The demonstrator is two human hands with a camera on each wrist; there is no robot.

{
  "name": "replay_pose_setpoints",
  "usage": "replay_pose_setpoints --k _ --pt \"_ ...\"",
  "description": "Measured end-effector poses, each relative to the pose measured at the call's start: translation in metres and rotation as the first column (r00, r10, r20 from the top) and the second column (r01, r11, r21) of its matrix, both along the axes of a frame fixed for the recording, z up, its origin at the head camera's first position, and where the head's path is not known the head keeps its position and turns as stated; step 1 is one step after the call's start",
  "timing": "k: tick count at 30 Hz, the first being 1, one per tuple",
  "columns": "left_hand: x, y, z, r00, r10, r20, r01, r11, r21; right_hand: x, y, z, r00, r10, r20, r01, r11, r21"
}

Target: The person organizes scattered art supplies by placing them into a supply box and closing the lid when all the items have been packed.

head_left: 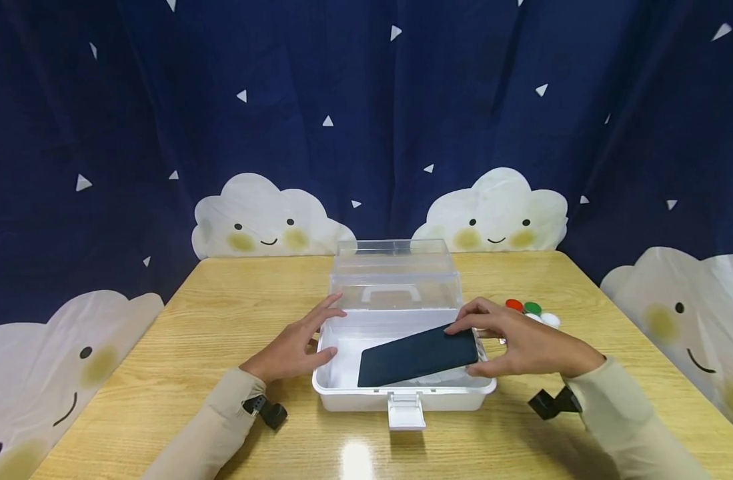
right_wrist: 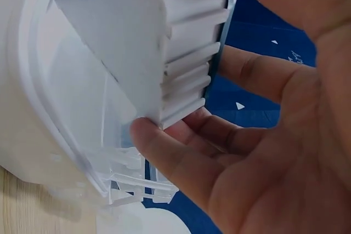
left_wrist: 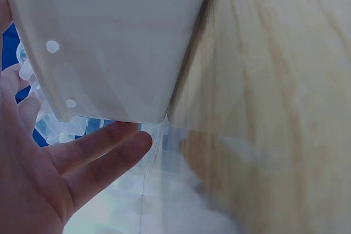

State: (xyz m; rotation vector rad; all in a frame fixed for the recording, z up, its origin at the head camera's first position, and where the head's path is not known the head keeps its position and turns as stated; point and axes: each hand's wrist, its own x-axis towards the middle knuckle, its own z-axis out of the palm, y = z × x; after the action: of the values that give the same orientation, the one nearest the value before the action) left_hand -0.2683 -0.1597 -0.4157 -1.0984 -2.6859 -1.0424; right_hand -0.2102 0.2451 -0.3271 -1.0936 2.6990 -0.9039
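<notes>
While the dark flat tray (head_left: pixel 419 355) sits tilted at the centre of the head view, I read it as partly lowered into the white box (head_left: pixel 342 393): its left end is down inside and its right end rides up at the box's right rim. My right hand (head_left: pixel 519 343) pinches that raised end, fingers on top and thumb below; the right wrist view shows the fingers (right_wrist: pixel 186 152) curled round a white ribbed edge (right_wrist: pixel 186 80). My left hand (head_left: pixel 297 347) lies with nearly straight fingers against the box's left wall, steadying it without gripping; the left wrist view shows the straight fingers (left_wrist: pixel 98 152) beside the pale wall (left_wrist: pixel 109 42).

I judge the seating half done: the tray is not yet flat, the clear lid (head_left: pixel 396 277) stands open behind, and the front latch (head_left: pixel 405 410) hangs loose. Right of the box, red, green and white caps (head_left: pixel 531 312) lie on the wooden table (head_left: pixel 180 347).
</notes>
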Motion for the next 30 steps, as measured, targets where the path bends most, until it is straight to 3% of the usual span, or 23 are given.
replay_pose_setpoints --k 8,16,22,30 --pt "0.000 0.001 0.001 1.000 -0.001 -0.001 0.001 1.000 0.003 -0.001 0.004 0.002 0.999 0.014 0.029 -0.013 1.000 -0.015" --pt "0.001 0.002 0.001 1.000 -0.002 -0.008 0.002 1.000 0.003 -0.001 0.004 0.002 0.998 0.060 0.002 -0.060 0.998 -0.011" --pt "0.001 0.001 0.000 1.000 -0.012 -0.004 0.012 1.000 0.005 -0.004 0.001 -0.004 0.995 0.081 0.058 -0.079 0.996 -0.033" --pt "0.000 0.001 0.000 1.000 -0.020 -0.018 0.020 1.000 0.005 -0.006 -0.004 -0.009 0.997 0.074 0.019 -0.075 0.997 0.028"
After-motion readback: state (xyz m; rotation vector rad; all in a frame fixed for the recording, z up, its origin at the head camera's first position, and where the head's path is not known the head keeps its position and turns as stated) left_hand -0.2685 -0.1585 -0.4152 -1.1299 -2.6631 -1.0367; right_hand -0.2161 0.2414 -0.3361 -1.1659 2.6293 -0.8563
